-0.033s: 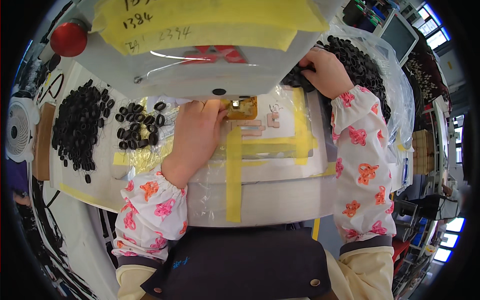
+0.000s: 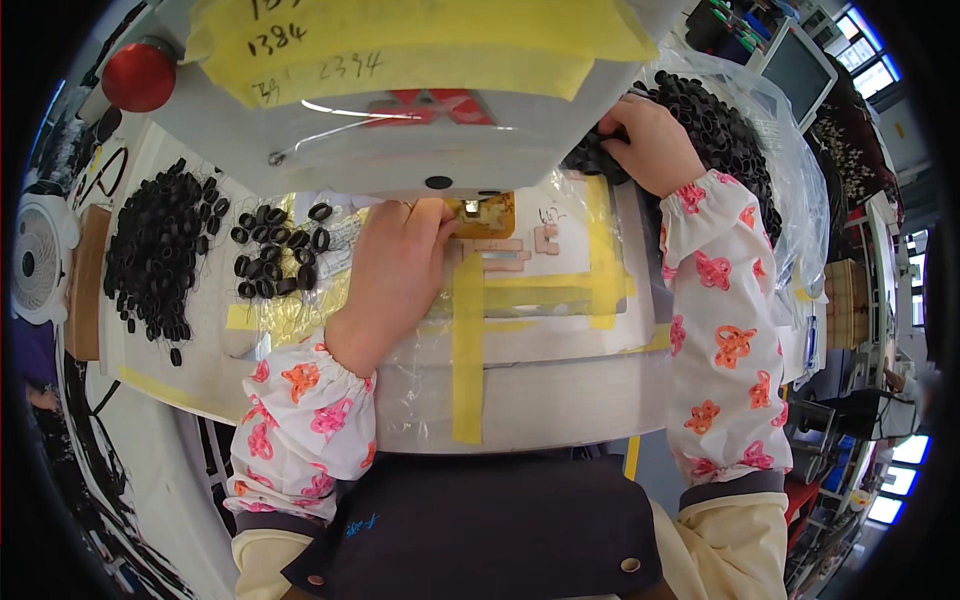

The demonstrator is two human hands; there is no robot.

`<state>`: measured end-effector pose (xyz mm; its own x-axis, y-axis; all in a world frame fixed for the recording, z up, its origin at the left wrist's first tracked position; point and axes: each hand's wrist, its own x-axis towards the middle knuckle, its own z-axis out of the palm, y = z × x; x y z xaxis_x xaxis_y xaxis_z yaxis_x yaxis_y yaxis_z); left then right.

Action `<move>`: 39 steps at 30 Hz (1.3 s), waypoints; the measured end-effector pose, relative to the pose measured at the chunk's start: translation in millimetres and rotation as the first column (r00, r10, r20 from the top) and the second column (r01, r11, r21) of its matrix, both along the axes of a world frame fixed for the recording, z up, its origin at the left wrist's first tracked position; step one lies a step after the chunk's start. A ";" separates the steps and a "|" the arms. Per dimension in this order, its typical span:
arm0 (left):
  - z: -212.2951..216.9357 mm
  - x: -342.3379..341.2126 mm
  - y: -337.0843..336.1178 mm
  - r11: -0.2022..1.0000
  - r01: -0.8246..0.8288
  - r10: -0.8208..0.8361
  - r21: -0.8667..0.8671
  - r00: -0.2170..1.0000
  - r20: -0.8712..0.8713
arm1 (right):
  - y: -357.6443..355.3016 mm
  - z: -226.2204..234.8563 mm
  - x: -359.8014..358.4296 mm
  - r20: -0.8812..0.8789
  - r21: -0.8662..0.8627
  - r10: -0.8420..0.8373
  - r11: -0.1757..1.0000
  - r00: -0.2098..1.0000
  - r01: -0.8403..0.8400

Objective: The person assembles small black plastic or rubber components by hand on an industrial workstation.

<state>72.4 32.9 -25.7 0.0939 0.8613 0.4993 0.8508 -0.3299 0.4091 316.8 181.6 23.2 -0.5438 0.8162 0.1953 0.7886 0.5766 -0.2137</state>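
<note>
Pressed flat, the left hand point(image 2: 393, 268) lay on the clear plastic sheet point(image 2: 520, 345) covering the bench point(image 2: 560, 395), its fingers close together and their tips pushed in under the grey machine head point(image 2: 400, 110) at twelve o'clock of the hand, beside a small brass-coloured plate point(image 2: 488, 212); whether those fingertips pinched anything could not be told. At two o'clock of the view, the right hand point(image 2: 652, 145) had its grip curled over a clump of black elastic loops point(image 2: 598, 158) at the lip of a clear plastic bag point(image 2: 770, 150) heaped with the same loops; the fingers were closed on some of them, though how many was hidden.

Strips of yellow tape point(image 2: 467, 350) crossed the sheet, one long strip running toward six o'clock from the machine. At nine o'clock of the left hand, a small cluster of black loops point(image 2: 280, 255) sat on the bench, and farther toward nine o'clock lay a larger pile of loops point(image 2: 160, 250). A red knob point(image 2: 139, 76) stood on the machine at eleven o'clock, and a small white fan point(image 2: 40, 262) sat at the far nine o'clock edge. Both forearms wore floral sleeve covers point(image 2: 720, 330).
</note>
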 end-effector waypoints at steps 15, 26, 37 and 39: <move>12.3 -5.0 -1.8 0.954 0.161 -0.019 -0.251 0.873 0.488 | -98.2 -17.5 -53.9 -0.727 -0.569 -0.254 0.743 0.638 -0.353; 28.2 -10.8 0.7 0.832 0.266 -0.026 -0.486 0.895 0.445 | -121.8 -39.1 -83.2 -0.816 -0.277 -0.041 0.904 0.577 -0.327; 22.9 -12.3 1.4 0.867 0.261 -0.080 -0.425 0.914 0.398 | -129.8 -32.8 -86.0 -0.379 0.257 0.387 0.916 0.841 -0.306; 21.4 -11.9 1.2 0.887 0.254 -0.081 -0.386 0.908 0.412 | -130.3 -34.2 -85.0 -0.371 0.239 0.369 0.925 0.852 -0.296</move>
<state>60.5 34.1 -4.3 0.1369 0.9835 0.1185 0.5516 -0.1751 0.8155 231.8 51.4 -11.1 -0.6211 0.5358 0.5720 0.4090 0.8442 -0.3466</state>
